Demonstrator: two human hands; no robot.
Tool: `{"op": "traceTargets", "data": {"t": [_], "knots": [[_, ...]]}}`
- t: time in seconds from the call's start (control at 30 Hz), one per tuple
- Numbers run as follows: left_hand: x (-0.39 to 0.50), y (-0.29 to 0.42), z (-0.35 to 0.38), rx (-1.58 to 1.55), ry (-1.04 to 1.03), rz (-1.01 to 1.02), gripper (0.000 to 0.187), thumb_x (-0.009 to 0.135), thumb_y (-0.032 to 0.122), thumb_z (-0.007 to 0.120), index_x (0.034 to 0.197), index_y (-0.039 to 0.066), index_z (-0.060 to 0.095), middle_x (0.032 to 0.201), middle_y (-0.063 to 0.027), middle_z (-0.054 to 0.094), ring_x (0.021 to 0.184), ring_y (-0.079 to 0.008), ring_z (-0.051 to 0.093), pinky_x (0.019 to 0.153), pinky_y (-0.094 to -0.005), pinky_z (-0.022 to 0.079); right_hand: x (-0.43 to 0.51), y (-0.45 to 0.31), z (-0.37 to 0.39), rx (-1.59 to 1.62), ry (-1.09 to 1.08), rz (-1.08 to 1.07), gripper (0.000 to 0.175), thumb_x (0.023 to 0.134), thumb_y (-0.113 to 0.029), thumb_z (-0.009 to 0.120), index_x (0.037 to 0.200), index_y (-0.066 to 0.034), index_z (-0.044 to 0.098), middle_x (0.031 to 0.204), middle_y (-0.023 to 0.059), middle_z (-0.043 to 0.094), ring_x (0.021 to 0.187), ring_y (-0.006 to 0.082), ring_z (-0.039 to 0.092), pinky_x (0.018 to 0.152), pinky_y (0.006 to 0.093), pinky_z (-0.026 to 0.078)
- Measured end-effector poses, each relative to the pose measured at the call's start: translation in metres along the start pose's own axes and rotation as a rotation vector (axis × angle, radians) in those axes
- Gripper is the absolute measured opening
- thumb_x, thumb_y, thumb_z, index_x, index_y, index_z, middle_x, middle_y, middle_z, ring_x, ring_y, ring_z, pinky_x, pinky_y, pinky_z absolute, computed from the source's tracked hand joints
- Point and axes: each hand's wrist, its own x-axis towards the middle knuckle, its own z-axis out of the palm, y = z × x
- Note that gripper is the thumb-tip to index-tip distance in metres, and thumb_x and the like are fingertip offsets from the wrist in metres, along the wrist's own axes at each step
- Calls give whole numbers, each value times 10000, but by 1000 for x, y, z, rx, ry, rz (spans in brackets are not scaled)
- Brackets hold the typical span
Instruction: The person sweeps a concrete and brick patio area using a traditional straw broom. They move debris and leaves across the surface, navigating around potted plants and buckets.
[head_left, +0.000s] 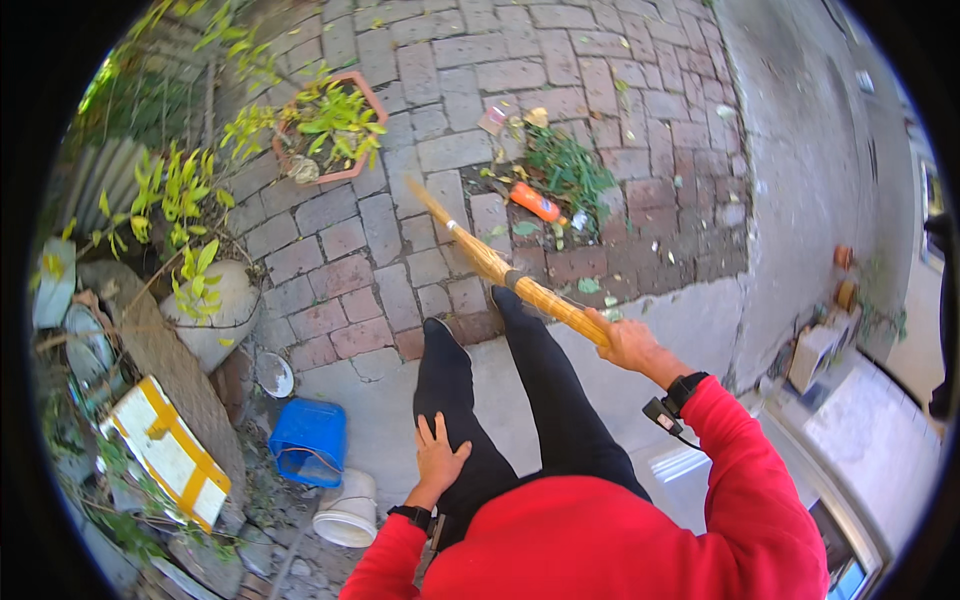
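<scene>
My right hand (626, 343) grips the thick end of a straw hand broom (517, 281), which slants up and left over the brick paving. Its thin bristle tip is blurred and lies left of a heap of green leafy cuttings (566, 169). An orange plastic bottle (536, 201) lies on its side against the heap, with a crumpled white scrap (579, 219) close by. A pinkish packet (493, 120) and dry leaves are at the heap's upper edge. My left hand (441, 454) rests on my left thigh with fingers spread, holding nothing.
A potted plant in an orange planter (367, 101) stands at upper left. Left of me are a blue plastic bucket (307, 439), a tipped white bucket (349, 510) and a taped foam board (169, 450). A concrete strip (787, 187) borders the bricks on the right.
</scene>
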Motion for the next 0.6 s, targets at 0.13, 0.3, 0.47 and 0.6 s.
{"op": "traceTargets", "data": {"t": [0.13, 0.3, 0.47, 0.6], "knots": [[7, 14, -49, 143, -65, 168, 856, 825, 403, 714, 1496, 81, 291, 1549, -246, 219, 1407, -472, 226, 1086, -543, 337, -114, 28, 86, 396, 100, 308, 779, 728, -138, 767, 1404, -66, 387, 936, 221, 669, 735, 367, 676, 697, 451, 540], [58, 15, -89, 353, -223, 154, 724, 882, 438, 620, 1465, 88, 373, 1558, -180, 258, 1430, -425, 210, 1101, -546, 295, -186, -8, 154, 1273, -166, 857, 505, 700, -23, 725, 1167, 8, 534, 753, 109, 602, 575, 239, 624, 515, 382, 509], [89, -20, -153, 411, -242, 193, 678, 882, 396, 625, 1455, 113, 399, 1557, -164, 268, 1430, -405, 225, 1092, -539, 301, -65, -28, 172, 1095, -15, 832, 241, 799, -239, 659, 877, -13, 629, 660, 100, 589, 585, 241, 634, 551, 388, 512], [100, -36, -186, 437, -310, 213, 672, 882, 386, 626, 1455, 117, 402, 1558, -158, 272, 1431, -396, 234, 1095, -534, 300, 54, -63, 155, 1417, 93, 628, 293, 771, -267, 658, 872, 8, 659, 761, 173, 672, 695, 288, 679, 646, 410, 532]]}}
